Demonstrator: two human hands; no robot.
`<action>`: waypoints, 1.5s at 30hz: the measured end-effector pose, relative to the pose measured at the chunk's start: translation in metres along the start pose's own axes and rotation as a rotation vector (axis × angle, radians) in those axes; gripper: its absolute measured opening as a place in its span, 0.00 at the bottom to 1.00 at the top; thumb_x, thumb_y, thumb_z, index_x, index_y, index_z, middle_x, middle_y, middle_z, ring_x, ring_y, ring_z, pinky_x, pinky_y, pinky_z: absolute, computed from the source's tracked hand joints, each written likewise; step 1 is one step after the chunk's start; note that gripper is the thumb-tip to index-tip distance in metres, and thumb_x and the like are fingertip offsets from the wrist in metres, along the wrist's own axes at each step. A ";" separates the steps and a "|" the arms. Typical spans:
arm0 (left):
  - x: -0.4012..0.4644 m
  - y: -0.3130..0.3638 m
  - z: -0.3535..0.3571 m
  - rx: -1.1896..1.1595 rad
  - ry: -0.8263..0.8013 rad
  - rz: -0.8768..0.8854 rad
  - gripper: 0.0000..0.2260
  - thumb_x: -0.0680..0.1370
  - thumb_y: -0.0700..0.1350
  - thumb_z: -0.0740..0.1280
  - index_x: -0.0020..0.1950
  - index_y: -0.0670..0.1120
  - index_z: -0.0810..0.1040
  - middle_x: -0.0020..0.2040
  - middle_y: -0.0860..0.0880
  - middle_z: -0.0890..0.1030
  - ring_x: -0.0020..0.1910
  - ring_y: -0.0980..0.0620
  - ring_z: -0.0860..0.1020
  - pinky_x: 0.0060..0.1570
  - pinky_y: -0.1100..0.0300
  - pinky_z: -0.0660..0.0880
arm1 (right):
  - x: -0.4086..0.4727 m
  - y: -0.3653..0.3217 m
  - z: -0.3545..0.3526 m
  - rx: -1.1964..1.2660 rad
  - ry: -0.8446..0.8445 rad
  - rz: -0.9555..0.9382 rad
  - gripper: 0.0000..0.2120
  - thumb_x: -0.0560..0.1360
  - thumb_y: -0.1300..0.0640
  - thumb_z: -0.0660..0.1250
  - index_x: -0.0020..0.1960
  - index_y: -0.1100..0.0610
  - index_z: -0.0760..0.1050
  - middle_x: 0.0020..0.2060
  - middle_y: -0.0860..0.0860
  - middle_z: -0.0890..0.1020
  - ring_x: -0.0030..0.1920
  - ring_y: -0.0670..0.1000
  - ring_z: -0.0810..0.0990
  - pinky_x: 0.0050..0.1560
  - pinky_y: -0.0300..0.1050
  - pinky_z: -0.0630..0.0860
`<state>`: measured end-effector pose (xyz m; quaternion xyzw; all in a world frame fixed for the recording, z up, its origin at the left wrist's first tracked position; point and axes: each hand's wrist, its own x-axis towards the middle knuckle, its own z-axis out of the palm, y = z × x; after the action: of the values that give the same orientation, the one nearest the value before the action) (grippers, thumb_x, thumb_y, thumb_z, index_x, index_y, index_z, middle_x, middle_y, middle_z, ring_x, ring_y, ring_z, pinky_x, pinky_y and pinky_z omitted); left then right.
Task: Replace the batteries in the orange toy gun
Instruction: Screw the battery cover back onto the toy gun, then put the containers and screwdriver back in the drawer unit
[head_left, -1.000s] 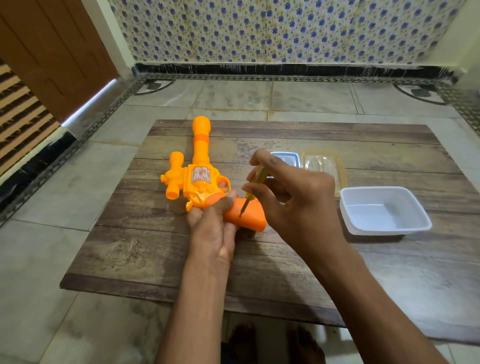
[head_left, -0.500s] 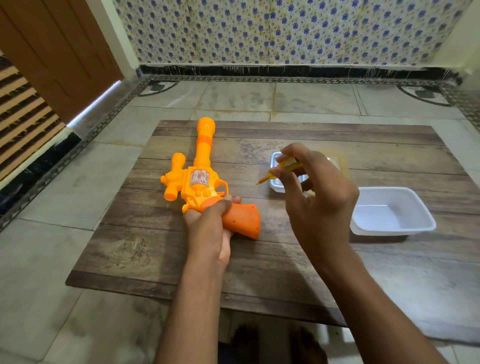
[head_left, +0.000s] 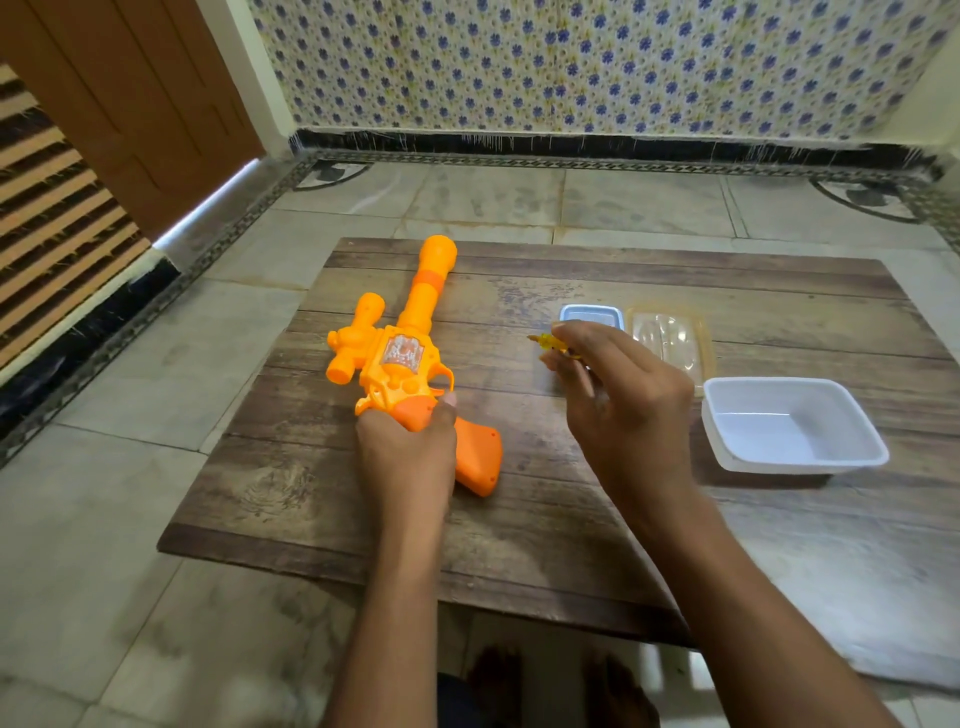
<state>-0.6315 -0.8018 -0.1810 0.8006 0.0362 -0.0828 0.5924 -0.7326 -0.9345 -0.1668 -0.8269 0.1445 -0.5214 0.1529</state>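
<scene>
The orange toy gun (head_left: 402, 358) lies flat on the low wooden table (head_left: 545, 509), barrel pointing away from me. My left hand (head_left: 408, 452) grips it around the handle, thumb on the right side. My right hand (head_left: 621, 400) is raised to the right of the gun and pinches a small yellow screwdriver (head_left: 548, 343), whose tip points left. The screwdriver's handle is mostly hidden in my fingers. The tool is apart from the gun.
A small grey tray (head_left: 592, 313) and a clear plastic lid (head_left: 670, 338) sit behind my right hand. A white rectangular container (head_left: 792, 431) stands at the table's right. Tiled floor surrounds the table; my feet (head_left: 550, 686) show below its near edge.
My right hand lifted the screwdriver off the gun's handle and carried it up and right, turning its tip to the left. My left hand kept its grip on the gun.
</scene>
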 end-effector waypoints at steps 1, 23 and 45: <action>-0.001 0.001 -0.003 0.043 0.016 0.014 0.15 0.74 0.50 0.79 0.51 0.42 0.80 0.43 0.47 0.82 0.46 0.41 0.82 0.43 0.56 0.72 | -0.001 0.001 0.001 0.002 -0.007 -0.001 0.05 0.75 0.68 0.74 0.51 0.67 0.84 0.46 0.58 0.87 0.44 0.56 0.86 0.48 0.40 0.78; 0.008 -0.001 -0.022 0.397 0.099 0.402 0.17 0.71 0.45 0.81 0.58 0.42 0.84 0.56 0.43 0.79 0.54 0.41 0.81 0.56 0.48 0.78 | -0.021 0.015 0.059 -0.227 -0.624 0.007 0.04 0.76 0.62 0.71 0.48 0.63 0.82 0.60 0.60 0.83 0.53 0.63 0.83 0.41 0.57 0.83; -0.047 0.048 0.080 0.477 -0.347 1.058 0.06 0.74 0.36 0.72 0.47 0.45 0.86 0.46 0.44 0.83 0.49 0.41 0.81 0.49 0.48 0.79 | 0.003 0.044 -0.072 -0.034 0.048 0.420 0.03 0.74 0.66 0.74 0.47 0.60 0.84 0.44 0.53 0.86 0.39 0.52 0.84 0.42 0.55 0.82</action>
<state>-0.6776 -0.8906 -0.1501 0.7955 -0.4835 0.0877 0.3546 -0.8001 -0.9826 -0.1529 -0.7685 0.3259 -0.4952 0.2407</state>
